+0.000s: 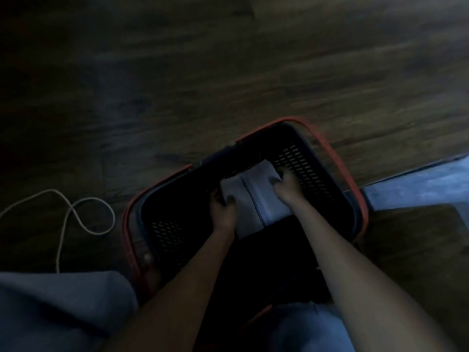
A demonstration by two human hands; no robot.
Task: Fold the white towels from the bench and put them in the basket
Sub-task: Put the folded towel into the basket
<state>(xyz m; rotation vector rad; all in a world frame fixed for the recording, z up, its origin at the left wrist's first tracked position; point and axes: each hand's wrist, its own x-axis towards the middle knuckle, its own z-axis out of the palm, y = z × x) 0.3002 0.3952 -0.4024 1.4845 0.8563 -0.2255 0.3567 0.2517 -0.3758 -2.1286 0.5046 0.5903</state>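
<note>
Head view: left hand (223,209) and right hand (282,181) grip opposite edges of the folded towel (253,196) within the basket (338,158); an uneven release could undo the fold.

We have a single wide-angle view, worn on the head. We look steeply down and slightly forward, close above the basket (302,163), with the wooden floor (228,72) filling the upper frame.

Dim, underexposed — blurred, dark-cornered
</note>
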